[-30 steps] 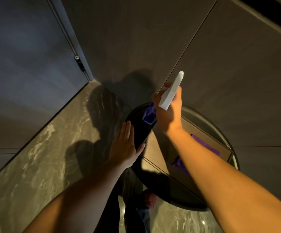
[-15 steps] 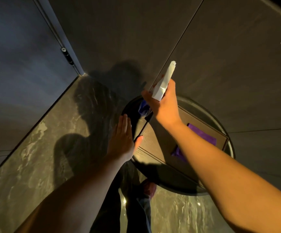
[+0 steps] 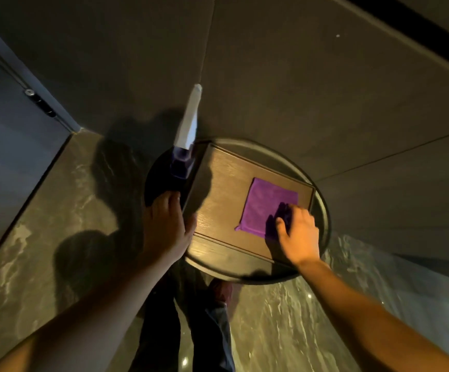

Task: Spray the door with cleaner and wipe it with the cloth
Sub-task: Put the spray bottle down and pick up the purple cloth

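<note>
We are looking through a single head-worn camera, tilting steeply down and forward, so the wide lens is bending the wall panels (image 3: 325, 84) and the marble floor (image 3: 57, 224) around the edges. We are standing close over a round table (image 3: 322, 210), seeing it from nearly straight above. Our left hand (image 3: 164, 224) and right hand (image 3: 298, 234) are reaching in from the bottom edge.

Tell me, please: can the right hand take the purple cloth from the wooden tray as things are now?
Probably yes. The right hand is open and already at the near corner of the purple cloth, which lies flat and uncovered on the wooden tray. The spray bottle stands well to the side.
</note>
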